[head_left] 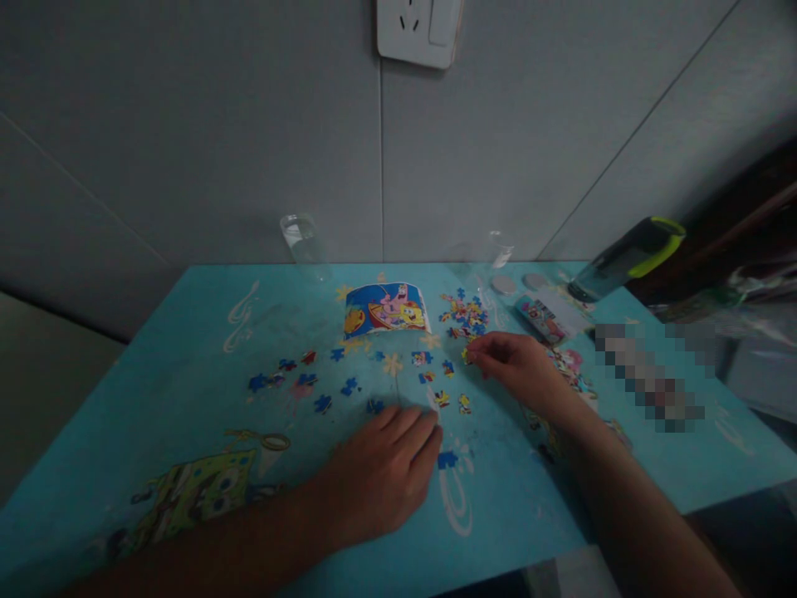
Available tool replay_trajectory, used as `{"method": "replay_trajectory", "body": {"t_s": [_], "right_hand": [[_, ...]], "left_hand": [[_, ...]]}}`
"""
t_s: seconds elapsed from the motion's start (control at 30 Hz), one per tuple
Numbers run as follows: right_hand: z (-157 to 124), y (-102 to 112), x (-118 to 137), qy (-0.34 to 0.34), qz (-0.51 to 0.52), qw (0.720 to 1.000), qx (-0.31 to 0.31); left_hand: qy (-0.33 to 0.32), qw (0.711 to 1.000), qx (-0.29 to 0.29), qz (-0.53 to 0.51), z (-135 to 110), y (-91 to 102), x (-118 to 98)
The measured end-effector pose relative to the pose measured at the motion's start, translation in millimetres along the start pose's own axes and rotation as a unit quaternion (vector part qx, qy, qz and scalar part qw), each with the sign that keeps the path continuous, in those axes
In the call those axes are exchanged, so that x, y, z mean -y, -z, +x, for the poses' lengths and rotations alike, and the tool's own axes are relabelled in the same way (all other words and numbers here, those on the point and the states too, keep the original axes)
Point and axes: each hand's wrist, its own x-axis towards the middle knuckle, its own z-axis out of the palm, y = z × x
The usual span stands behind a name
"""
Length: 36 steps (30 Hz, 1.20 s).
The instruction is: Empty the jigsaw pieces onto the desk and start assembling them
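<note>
My left hand [381, 475] lies flat on the blue cartoon-printed table [187, 390], fingers together and stretched out, next to a blue puzzle piece [447, 459]. My right hand [516, 365] is closed in a pinch on a small puzzle piece [466, 355] beside a heap of loose pieces [464, 316]. Several blue pieces [299, 382] lie scattered to the left. A curled reference picture [386, 307] of cartoon characters stands at the back middle.
A clear glass [302, 238] and a small clear cup [500, 249] stand by the wall. A puzzle box [545, 318], two round lids [504, 285] and a dark bottle with green cap [628, 257] lie at the right. A wall socket [417, 29] is above.
</note>
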Motion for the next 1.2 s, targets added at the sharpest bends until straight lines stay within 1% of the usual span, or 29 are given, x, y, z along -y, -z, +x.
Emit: {"method": "replay_trajectory", "body": {"t_s": [0.13,0.23,0.37,0.5,0.6,0.8,1.0,1.2], "right_hand": [[0.0,-1.5,2.6,0.0,-0.017,1.0,0.019],[-0.1,-4.3,3.4,-0.02,-0.011,0.999,0.043],[-0.9,-6.8,4.2,-0.046,0.02,0.996,0.075],[-2.6,-7.4,8.4,-0.059,0.026,0.992,0.109],[-3.5,-6.9,11.2,-0.071,0.015,0.989,0.126],[-5.2,-5.0,11.0,-0.068,0.021,0.987,0.141],[-6.4,-6.0,11.5,-0.062,0.006,0.986,0.151],[-5.9,-7.0,14.0,-0.052,0.01,0.987,0.153]], "left_hand": [[0.009,1.0,-0.015,-0.008,1.6,2.6,1.6],[0.019,0.999,-0.02,-0.024,2.7,5.1,7.2],[0.029,0.999,-0.009,-0.024,4.3,7.8,20.4],[0.027,0.999,0.019,-0.024,7.8,10.1,29.6],[0.036,0.998,0.026,-0.039,10.0,10.2,30.1],[0.031,0.999,0.011,-0.026,9.6,8.3,26.7],[0.015,0.998,0.05,-0.031,11.7,9.9,26.4],[0.033,0.996,0.064,-0.048,12.7,8.1,28.7]]}}
